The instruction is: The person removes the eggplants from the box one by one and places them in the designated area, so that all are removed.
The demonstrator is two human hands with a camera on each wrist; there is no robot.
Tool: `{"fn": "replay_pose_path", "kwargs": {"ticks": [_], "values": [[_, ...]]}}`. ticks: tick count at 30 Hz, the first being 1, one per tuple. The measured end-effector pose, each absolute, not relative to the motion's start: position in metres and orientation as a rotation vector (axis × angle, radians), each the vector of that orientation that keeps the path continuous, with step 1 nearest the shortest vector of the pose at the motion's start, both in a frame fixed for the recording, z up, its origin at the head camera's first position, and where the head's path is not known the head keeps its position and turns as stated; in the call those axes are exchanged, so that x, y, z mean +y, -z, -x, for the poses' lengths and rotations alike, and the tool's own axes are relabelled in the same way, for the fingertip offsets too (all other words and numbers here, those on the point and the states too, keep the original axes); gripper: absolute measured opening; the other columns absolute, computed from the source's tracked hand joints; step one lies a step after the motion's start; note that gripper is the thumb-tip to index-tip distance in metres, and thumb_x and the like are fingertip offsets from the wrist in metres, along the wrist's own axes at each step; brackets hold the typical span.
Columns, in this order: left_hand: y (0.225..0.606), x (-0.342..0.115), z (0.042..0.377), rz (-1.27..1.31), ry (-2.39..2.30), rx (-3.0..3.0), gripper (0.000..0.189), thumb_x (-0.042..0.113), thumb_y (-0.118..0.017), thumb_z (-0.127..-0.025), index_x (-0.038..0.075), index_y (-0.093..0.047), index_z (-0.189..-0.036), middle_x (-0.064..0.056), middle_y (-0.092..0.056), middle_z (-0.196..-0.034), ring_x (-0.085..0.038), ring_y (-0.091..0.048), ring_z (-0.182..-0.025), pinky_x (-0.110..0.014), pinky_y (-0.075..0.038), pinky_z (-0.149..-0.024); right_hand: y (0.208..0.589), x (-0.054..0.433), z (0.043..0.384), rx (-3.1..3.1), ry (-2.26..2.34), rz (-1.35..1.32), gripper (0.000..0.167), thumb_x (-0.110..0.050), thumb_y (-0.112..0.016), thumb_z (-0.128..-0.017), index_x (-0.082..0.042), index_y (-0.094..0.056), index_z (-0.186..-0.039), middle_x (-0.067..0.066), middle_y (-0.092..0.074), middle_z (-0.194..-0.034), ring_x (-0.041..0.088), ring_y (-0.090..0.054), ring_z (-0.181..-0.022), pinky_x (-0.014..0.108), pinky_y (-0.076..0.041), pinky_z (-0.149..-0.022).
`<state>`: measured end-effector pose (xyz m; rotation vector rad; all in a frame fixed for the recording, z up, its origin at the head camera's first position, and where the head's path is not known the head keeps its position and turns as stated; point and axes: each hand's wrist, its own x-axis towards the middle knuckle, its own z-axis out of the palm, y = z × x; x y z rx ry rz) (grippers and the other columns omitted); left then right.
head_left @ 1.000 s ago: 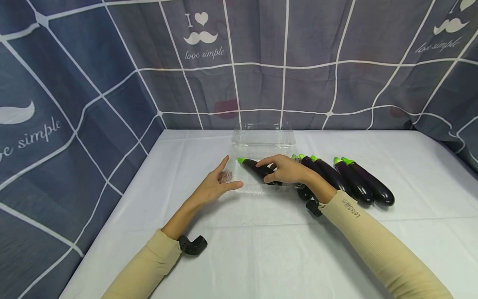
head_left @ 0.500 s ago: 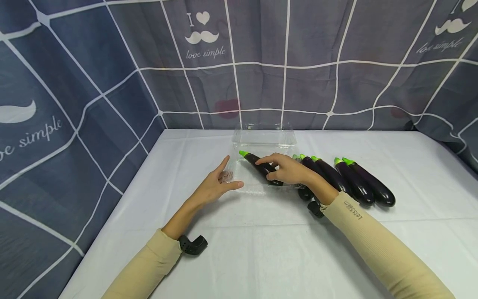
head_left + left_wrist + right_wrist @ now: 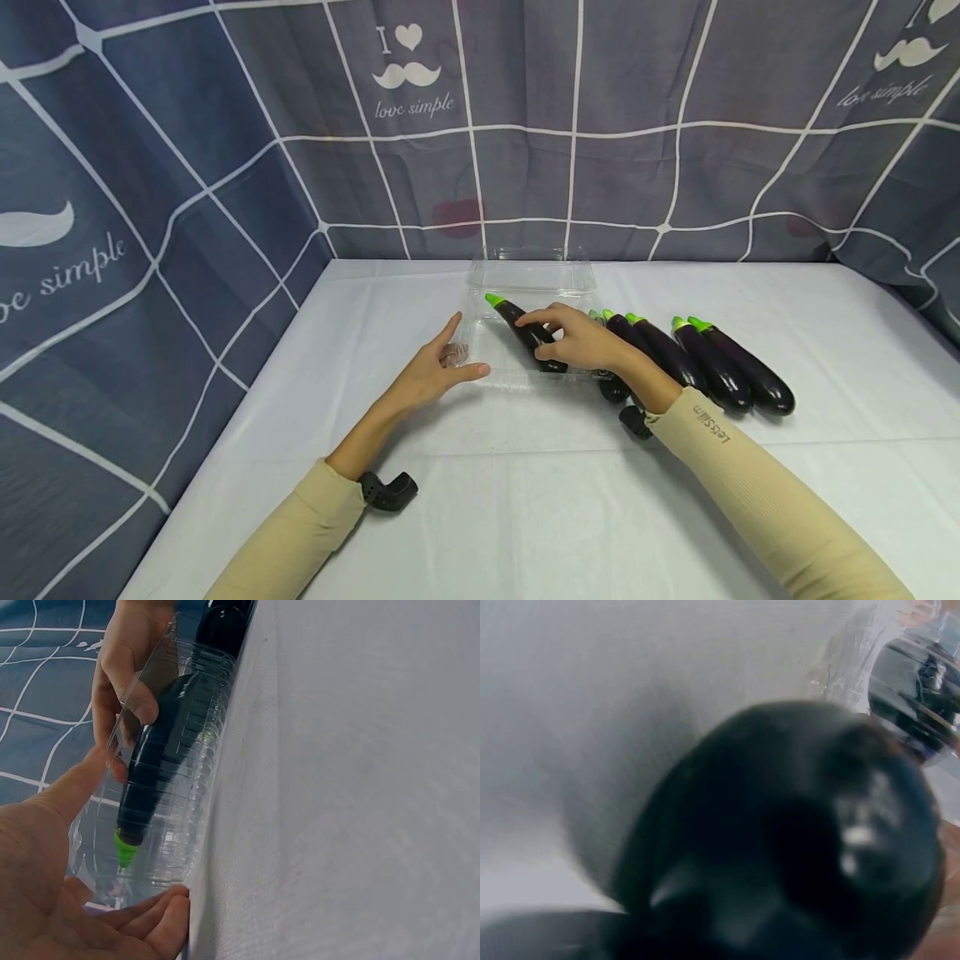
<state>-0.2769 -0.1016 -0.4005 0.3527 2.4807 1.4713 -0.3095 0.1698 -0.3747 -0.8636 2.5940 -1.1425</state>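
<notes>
In the head view my right hand grips an eggplant with its thumb and fingers from above, inside a clear plastic clamshell box. The eggplant slants, its green stem end toward the back left and its round end near the box's front wall. My left hand holds the box at its left end. In the left wrist view the thumb lies along the rim while the other fingers curl at the base of that end. The raised lid stands behind the box.
Several more eggplants lie side by side just right of the box, the nearest partly under my right forearm. In the right wrist view one round eggplant end looms close. A white cloth covers the table; a checked curtain hangs behind.
The held eggplant's stem end has swung toward the back and slightly right, while its round end stays near the front wall. My right hand has shifted slightly; my left hand keeps its place.
</notes>
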Motion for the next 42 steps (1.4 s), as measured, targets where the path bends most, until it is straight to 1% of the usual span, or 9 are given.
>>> {"fn": "replay_pose_path", "kwargs": {"ticks": [6, 9, 11, 16, 18, 23, 33, 37, 42], "values": [[0.402, -0.099, 0.278, -0.343, -1.461, 2.479, 0.104, 0.048, -0.078, -0.082, 0.033, -0.01, -0.159, -0.023, -0.038, -0.15, -0.032, -0.038, -0.138, -0.051, -0.037, -0.105, 0.377, 0.173, 0.309, 2.62, 1.195, 0.843, 0.05, -0.006, -0.068, -0.085, -0.01, -0.062, -0.135, 0.013, -0.054, -0.124, 0.032, -0.051, -0.111, 0.05, -0.043, -0.092], [0.401, -0.099, 0.277, -0.338, -1.465, 2.473, 0.103, 0.048, -0.078, -0.083, 0.035, -0.011, -0.159, -0.023, -0.037, -0.151, -0.032, -0.037, -0.139, -0.052, -0.036, -0.106, 0.378, 0.174, 0.31, 2.628, 1.213, 0.835, 0.05, -0.007, -0.069, -0.085, -0.012, -0.063, -0.134, 0.011, -0.055, -0.122, 0.029, -0.05, -0.108, 0.047, -0.043, -0.089], [0.396, -0.098, 0.274, -0.333, -1.462, 2.467, 0.102, 0.045, -0.077, -0.084, 0.032, -0.01, -0.16, -0.024, -0.036, -0.152, -0.033, -0.036, -0.139, -0.052, -0.036, -0.106, 0.379, 0.174, 0.31, 2.628, 1.225, 0.834, 0.05, -0.008, -0.07, -0.084, -0.013, -0.063, -0.134, 0.01, -0.055, -0.121, 0.028, -0.05, -0.107, 0.047, -0.044, -0.089], [0.396, -0.098, 0.274, -0.326, -1.459, 2.471, 0.104, 0.046, -0.078, -0.083, 0.029, -0.01, -0.16, -0.025, -0.037, -0.151, -0.034, -0.036, -0.139, -0.053, -0.036, -0.106, 0.377, 0.174, 0.308, 2.611, 1.291, 0.817, 0.05, -0.009, -0.069, -0.085, -0.014, -0.062, -0.135, 0.01, -0.055, -0.125, 0.031, -0.05, -0.114, 0.052, -0.043, -0.094], [0.401, -0.099, 0.277, -0.335, -1.461, 2.482, 0.105, 0.048, -0.078, -0.082, 0.03, -0.011, -0.16, -0.024, -0.039, -0.15, -0.033, -0.038, -0.138, -0.052, -0.036, -0.105, 0.375, 0.175, 0.307, 2.609, 1.313, 0.812, 0.05, -0.01, -0.069, -0.086, -0.014, -0.062, -0.136, 0.01, -0.054, -0.127, 0.033, -0.05, -0.116, 0.054, -0.042, -0.095], [0.4, -0.099, 0.277, -0.356, -1.462, 2.489, 0.105, 0.047, -0.078, -0.082, 0.028, -0.011, -0.16, -0.024, -0.04, -0.149, -0.032, -0.038, -0.138, -0.052, -0.036, -0.106, 0.373, 0.177, 0.307, 2.628, 1.346, 0.79, 0.05, -0.013, -0.069, -0.088, -0.017, -0.06, -0.138, 0.007, -0.053, -0.132, 0.031, -0.051, -0.118, 0.053, -0.042, -0.095], [0.401, -0.101, 0.278, -0.35, -1.461, 2.489, 0.103, 0.048, -0.078, -0.082, 0.033, -0.011, -0.16, -0.023, -0.037, -0.151, -0.031, -0.035, -0.14, -0.053, -0.034, -0.107, 0.36, 0.179, 0.301, 2.657, 1.477, 0.804, 0.048, -0.013, -0.07, -0.089, -0.017, -0.061, -0.136, 0.008, -0.053, -0.126, 0.033, -0.05, -0.12, 0.053, -0.045, -0.091], [0.4, -0.101, 0.277, -0.35, -1.453, 2.493, 0.103, 0.048, -0.077, -0.082, 0.033, -0.011, -0.16, -0.023, -0.037, -0.151, -0.032, -0.036, -0.14, -0.053, -0.033, -0.108, 0.353, 0.181, 0.298, 2.647, 1.492, 0.818, 0.047, -0.013, -0.07, -0.089, -0.018, -0.061, -0.136, 0.006, -0.052, -0.128, 0.031, -0.049, -0.119, 0.051, -0.046, -0.089], [0.401, -0.102, 0.276, -0.357, -1.457, 2.487, 0.103, 0.047, -0.077, -0.083, 0.031, -0.011, -0.16, -0.023, -0.036, -0.152, -0.032, -0.035, -0.14, -0.054, -0.033, -0.107, 0.346, 0.19, 0.292, 2.657, 1.459, 0.81, 0.047, -0.014, -0.069, -0.091, -0.019, -0.06, -0.137, 0.004, -0.051, -0.129, 0.029, -0.048, -0.119, 0.051, -0.044, -0.091]]}}
